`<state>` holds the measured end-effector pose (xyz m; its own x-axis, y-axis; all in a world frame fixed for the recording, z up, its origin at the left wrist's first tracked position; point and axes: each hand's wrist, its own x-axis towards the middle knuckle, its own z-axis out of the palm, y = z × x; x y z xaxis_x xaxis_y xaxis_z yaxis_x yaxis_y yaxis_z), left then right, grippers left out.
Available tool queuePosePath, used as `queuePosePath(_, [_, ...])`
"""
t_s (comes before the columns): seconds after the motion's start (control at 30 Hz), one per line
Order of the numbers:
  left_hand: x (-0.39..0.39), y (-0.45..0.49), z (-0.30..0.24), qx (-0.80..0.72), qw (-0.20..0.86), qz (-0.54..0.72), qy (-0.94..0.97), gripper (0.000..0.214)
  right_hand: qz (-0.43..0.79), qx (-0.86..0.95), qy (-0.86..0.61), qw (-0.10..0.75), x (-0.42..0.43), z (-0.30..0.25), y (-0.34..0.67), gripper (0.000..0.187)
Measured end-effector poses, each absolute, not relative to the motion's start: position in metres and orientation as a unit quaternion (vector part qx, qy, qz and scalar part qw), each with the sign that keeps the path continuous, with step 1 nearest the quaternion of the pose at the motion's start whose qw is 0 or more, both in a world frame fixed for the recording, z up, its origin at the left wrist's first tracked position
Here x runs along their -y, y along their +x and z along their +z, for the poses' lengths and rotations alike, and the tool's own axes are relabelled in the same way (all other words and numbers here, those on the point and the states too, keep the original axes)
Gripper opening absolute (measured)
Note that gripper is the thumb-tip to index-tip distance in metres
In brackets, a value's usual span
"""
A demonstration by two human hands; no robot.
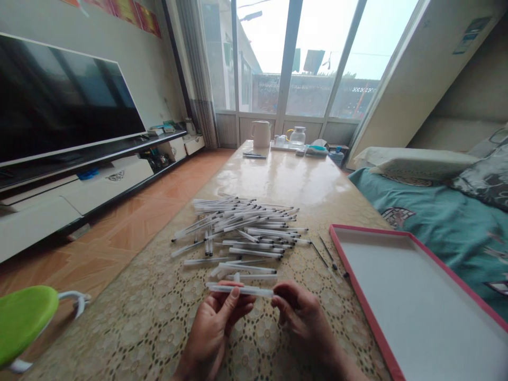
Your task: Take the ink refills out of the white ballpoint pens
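My left hand (214,324) is closed round a white pen (256,291), with the thumb pressed on its barrel. The pen lies level, crosswise in front of me, just above the table. At its right end, the fingers of my right hand (304,313) pinch the tip; whatever small part may be between them is hidden. Just beyond the hands spreads a loose pile of white pens (254,222), many with dark ends. To the right of the pile lie thin dark pen refills (319,255) and a few small black pieces (334,266).
A shallow white tray with a pink rim (373,307) stands at the right on the patterned table (159,323). A pitcher (261,134) and a glass jug (297,137) are at the far end. A green stool (27,320) is at the left, a bed (444,203) at the right.
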<state>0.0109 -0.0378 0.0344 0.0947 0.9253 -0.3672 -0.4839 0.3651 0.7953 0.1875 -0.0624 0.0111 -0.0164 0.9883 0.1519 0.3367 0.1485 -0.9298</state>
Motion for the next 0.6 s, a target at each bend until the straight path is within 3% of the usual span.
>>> queuePosePath(0.27, [0.035, 0.011, 0.031, -0.446, 0.694, 0.506, 0.249, 0.028, 0.415, 0.573, -0.527, 0.471, 0.062, 0.012, 0.186, 0.014])
queuePosePath(0.6, [0.028, 0.003, 0.027, -0.45, 0.665, 0.559, 0.206, 0.023, 0.314, 0.569, -0.615, 0.447, 0.061, 0.038, 0.222, 0.023])
